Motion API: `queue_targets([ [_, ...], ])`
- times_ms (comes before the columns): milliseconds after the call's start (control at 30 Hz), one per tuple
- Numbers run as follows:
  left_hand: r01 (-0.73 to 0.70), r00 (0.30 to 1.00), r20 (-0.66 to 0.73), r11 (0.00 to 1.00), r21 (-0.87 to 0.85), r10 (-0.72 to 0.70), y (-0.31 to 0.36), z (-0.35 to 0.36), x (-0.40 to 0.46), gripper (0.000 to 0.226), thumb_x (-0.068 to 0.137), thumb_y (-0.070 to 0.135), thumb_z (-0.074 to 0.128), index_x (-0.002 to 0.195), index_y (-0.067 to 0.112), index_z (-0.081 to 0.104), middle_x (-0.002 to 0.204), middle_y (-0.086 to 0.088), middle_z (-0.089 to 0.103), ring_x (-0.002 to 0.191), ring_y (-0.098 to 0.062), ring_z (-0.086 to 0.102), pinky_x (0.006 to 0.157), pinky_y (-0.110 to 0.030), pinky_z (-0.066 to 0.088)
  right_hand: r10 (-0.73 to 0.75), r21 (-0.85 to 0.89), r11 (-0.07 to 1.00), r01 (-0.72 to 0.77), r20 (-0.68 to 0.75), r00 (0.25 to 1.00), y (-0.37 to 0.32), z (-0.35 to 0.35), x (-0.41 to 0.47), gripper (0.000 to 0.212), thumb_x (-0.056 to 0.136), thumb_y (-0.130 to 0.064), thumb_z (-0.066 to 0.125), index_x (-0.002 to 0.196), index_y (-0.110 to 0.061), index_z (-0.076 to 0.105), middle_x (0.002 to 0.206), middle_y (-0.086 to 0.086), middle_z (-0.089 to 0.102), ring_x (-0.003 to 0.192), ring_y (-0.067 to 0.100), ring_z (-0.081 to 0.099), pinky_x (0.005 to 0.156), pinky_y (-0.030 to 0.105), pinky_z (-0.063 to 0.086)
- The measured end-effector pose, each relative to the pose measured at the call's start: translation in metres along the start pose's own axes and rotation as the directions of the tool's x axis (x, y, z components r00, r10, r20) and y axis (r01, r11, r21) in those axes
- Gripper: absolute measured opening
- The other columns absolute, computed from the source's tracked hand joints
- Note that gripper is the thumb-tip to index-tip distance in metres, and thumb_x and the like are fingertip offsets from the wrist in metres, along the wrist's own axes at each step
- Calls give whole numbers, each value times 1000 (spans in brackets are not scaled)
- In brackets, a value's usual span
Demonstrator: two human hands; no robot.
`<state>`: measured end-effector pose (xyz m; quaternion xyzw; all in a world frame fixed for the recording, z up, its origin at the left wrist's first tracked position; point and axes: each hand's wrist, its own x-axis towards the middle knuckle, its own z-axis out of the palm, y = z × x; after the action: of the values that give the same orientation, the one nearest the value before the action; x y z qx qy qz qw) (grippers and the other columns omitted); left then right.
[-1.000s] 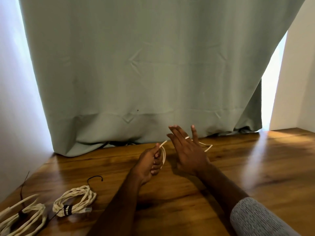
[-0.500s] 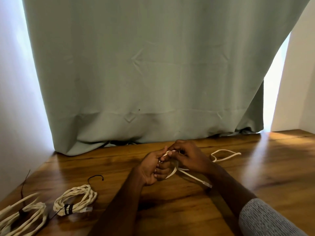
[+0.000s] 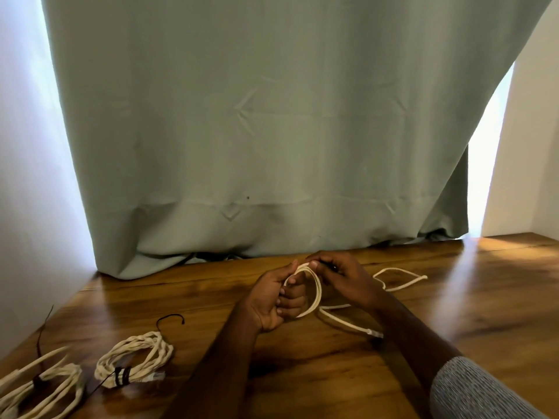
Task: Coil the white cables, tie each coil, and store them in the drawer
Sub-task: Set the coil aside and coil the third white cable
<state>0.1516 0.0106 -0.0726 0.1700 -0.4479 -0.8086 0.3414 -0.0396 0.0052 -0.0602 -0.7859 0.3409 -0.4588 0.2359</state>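
Note:
My left hand (image 3: 276,299) grips a small loop of a thin white cable (image 3: 314,293) above the wooden table (image 3: 484,313). My right hand (image 3: 344,279) pinches the top of the same loop against the left thumb. The cable's loose length trails right in a loop (image 3: 402,278) on the table, and its plug end (image 3: 373,332) lies below my right wrist. Two coiled white cables lie at the front left: one bound with a black tie (image 3: 136,361), another at the frame's corner (image 3: 39,385). No drawer is in view.
A grey-green curtain (image 3: 257,131) hangs down to the table's back edge. White walls close in on the left (image 3: 33,207) and the far right. A loose black tie (image 3: 169,319) lies curled just behind the bound coil.
My right hand, open with spread fingers a second ago, has closed on the cable at my left hand. The loop in my left hand has grown, and more loose cable lies to the right.

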Motion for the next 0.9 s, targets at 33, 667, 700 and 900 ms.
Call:
queue_targets([
  [33, -17, 1000, 15, 1000, -23, 17, 1, -1, -1, 43, 101, 41, 38, 66, 17, 45, 45, 6, 29, 36, -6, 13, 37, -18, 8, 37, 15, 999, -37, -13, 999, 1, -2, -1, 20, 103, -16, 56, 103, -19, 75, 83, -4, 74, 72, 7, 67, 65, 25, 52],
  [667, -460, 886, -142, 878, -134, 442, 28, 12, 1, 56, 104, 38, 31, 120, -7, 60, 42, 6, 29, 31, -3, 26, 33, -19, 18, 435, -864, 494, -95, 151, 888, -19, 12, 0, 43, 100, -41, 54, 136, -18, 48, 118, 7, 66, 101, 25, 63, 81, 37, 52],
  [700, -483, 873, -147, 867, -122, 465, 31, 14, 1, 57, 105, 37, 30, 126, -7, 57, 43, 6, 29, 31, -3, 26, 33, -19, 20, 462, -877, 473, -78, 172, 870, -20, 14, 0, 38, 101, -42, 53, 131, -19, 53, 115, 5, 66, 97, 22, 63, 82, 37, 53],
  [900, -569, 808, -253, 817, -99, 532, 39, 19, -1, 57, 107, 37, 28, 131, -8, 53, 44, 6, 29, 32, -5, 26, 35, -19, 23, 486, -884, 467, -18, 239, 841, -24, 24, 4, 32, 99, -37, 55, 127, -20, 58, 116, 5, 67, 101, 23, 65, 86, 42, 55],
])
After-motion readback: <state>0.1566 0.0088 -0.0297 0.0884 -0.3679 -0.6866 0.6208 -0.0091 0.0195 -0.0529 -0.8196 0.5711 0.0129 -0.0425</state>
